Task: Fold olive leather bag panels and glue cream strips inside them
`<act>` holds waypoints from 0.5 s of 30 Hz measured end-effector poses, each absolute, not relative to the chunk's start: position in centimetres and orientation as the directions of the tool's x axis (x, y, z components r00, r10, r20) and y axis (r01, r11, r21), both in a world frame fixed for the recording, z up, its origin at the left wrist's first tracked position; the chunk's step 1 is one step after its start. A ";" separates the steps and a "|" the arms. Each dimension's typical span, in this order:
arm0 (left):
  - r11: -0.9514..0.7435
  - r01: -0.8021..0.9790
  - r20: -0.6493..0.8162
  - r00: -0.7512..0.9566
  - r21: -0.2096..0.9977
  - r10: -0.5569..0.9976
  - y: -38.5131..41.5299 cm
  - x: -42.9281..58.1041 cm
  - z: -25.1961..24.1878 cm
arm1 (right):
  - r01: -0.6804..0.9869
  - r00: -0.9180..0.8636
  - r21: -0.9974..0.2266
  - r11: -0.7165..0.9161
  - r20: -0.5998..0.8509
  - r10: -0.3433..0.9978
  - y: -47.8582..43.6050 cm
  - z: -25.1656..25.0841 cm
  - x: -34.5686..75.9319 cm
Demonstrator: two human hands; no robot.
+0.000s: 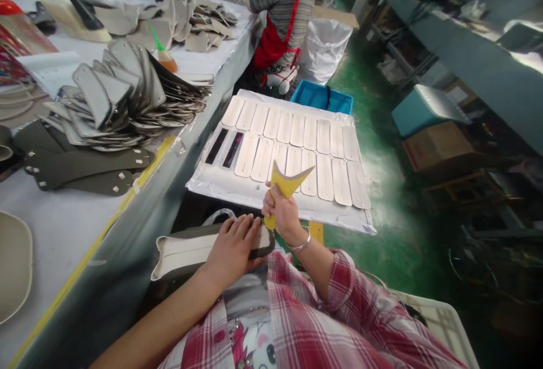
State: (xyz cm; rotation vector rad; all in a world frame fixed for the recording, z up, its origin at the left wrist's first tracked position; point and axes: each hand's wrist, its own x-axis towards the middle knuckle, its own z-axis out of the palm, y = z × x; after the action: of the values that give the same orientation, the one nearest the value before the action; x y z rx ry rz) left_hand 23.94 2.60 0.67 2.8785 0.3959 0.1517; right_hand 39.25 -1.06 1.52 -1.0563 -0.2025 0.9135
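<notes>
A red-and-white plaid shirt [305, 312] fills the bottom of the view. Just above it, the left hand [235, 241] lies with extended fingers across a dark-edged piece [186, 251] bearing a long pale strip; its underside is hidden, so I cannot tell whether the hand grips it. This piece sits in front of the body, between the table [99, 210] and the white board [229, 185]. The right hand [285, 216] is closed around a yellow tool [288, 181], forked end up; whether its lower tip touches the pale strip is unclear.

The board carries two rows of pale oblong pieces [323, 137], with two dark oblongs at the near row's left end; the yellow tool covers part of that row. Behind the board is a blue bin [307, 94], its contents hard to make out. Beyond it, a plastic liner [324, 52] hangs in a cardboard container, near a co-worker in a red apron [271, 43], head out of frame.

On the table, a small bottle [168, 64] with a green nozzle holds amber liquid behind a heap of pale and dark pieces [114, 103]. A red-topped container [25, 29] is cut off at the left edge. At right, a teal box [418, 111] stands over a brown carton [439, 145]; neither shows its inside.
</notes>
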 end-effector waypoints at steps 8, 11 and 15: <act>-0.931 0.263 0.031 0.960 0.251 0.279 2.8 24.2 1.0 | -0.505 0.646 -0.859 0.080 -0.315 0.696 -0.2 1.6 39.0; -0.930 0.268 0.010 0.960 0.252 0.279 2.8 24.2 1.0 | -0.469 0.672 -0.882 0.043 -0.325 0.665 0.1 1.3 38.5; -0.935 0.259 -0.009 0.964 0.241 0.265 3.0 24.3 1.0 | -0.419 0.653 -0.905 -0.072 -0.356 0.668 0.5 0.6 38.6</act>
State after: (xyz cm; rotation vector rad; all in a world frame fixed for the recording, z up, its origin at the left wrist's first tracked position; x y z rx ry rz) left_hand 24.31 3.02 0.98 2.8727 0.3893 0.0348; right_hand 38.58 0.49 0.58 -1.3743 -0.2292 0.9085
